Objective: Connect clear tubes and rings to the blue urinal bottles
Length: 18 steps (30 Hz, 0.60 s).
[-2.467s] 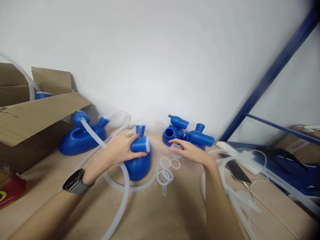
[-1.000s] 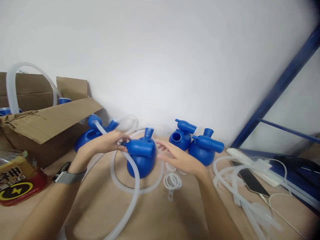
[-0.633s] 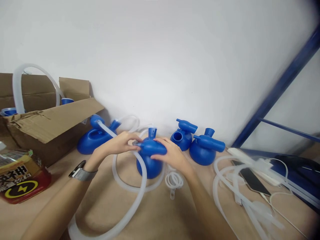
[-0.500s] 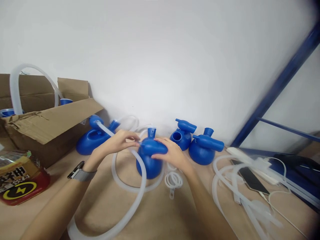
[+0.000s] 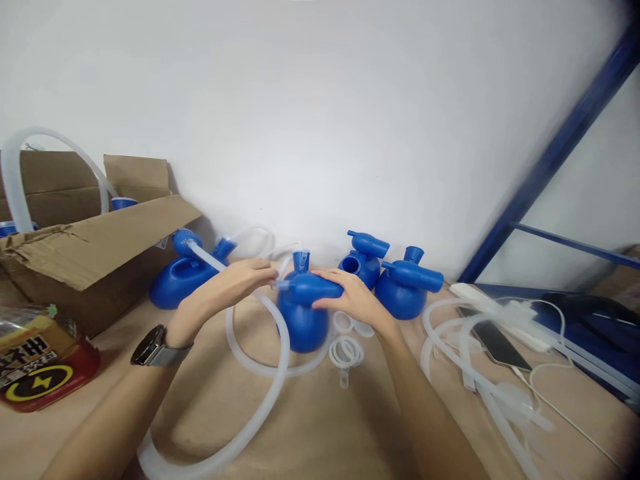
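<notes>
A round blue plastic bottle [image 5: 304, 333] with a short flared neck stands in front of me on the table. Against its upper part lies a blue pear-shaped connector [image 5: 313, 288], its narrow end toward the left. My right hand [image 5: 350, 293] wraps around the connector's wide end. At the narrow end, the fingers of my left hand [image 5: 253, 275] pinch the pale tip of a translucent hose [image 5: 283, 285], which appears to be over the nozzle. A thick translucent hose [image 5: 280, 347] loops across the table below my left hand. White rings [image 5: 346, 353] lie right of the bottle.
Two more blue bottles [image 5: 400, 301] with connectors stand at the right rear; another blue bottle [image 5: 175, 287] with a hose leans by the cardboard box [image 5: 115, 267]. Loose hoses [image 5: 450, 353], a phone [image 5: 495, 343] and a power strip [image 5: 480, 300] lie right. A red-yellow package [image 5: 45, 363] sits left.
The connector has shifted slightly right in my right hand, and its narrow end now shows the pale hose tip. My left wrist has turned, showing the watch face. The view has moved a little.
</notes>
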Motion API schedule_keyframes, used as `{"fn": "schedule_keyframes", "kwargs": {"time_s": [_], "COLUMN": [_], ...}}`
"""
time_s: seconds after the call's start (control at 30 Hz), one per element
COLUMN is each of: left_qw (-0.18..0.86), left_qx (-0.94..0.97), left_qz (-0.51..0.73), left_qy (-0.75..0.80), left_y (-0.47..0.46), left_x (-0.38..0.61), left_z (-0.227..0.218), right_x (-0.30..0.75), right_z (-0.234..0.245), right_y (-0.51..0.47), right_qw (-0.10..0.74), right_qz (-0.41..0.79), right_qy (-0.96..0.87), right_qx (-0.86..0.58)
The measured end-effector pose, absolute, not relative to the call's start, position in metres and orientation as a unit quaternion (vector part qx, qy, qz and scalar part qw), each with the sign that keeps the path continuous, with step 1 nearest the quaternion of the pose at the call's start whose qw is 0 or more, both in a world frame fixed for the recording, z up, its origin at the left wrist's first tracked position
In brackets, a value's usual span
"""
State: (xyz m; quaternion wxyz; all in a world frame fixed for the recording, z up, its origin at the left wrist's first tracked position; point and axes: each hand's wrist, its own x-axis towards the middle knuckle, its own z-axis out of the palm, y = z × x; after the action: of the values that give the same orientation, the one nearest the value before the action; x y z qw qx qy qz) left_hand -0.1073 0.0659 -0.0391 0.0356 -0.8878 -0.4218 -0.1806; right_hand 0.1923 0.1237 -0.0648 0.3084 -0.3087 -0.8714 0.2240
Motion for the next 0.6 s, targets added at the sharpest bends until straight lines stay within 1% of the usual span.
{"fn": "schedule_keyframes", "kwargs": {"time_s": [0.2,0.43,0.6], "left_qw": [0.015,0.036,0.010], "left_qx": [-0.881,-0.875,-0.869], "left_qz": [-0.200,-0.236,-0.275], "left_qy": [-0.429,-0.422,-0.412], "left_y": [0.064,0.075,0.087], "left_x": [-0.103,-0.080,-0.086], "left_z": [-0.044,-0.073,-0.085], "right_x": [0.192,0.188,0.187], "right_z": [-0.067,-0.067,-0.072], "right_y": [0.125,0.123,0.124], "right_qw": [0.310,0.303,0.332], "right_qz": [0.219,0.202,0.183], "right_qy": [-0.865,-0.870,-0.867], "right_qx": [-0.327,-0.331,-0.322]}}
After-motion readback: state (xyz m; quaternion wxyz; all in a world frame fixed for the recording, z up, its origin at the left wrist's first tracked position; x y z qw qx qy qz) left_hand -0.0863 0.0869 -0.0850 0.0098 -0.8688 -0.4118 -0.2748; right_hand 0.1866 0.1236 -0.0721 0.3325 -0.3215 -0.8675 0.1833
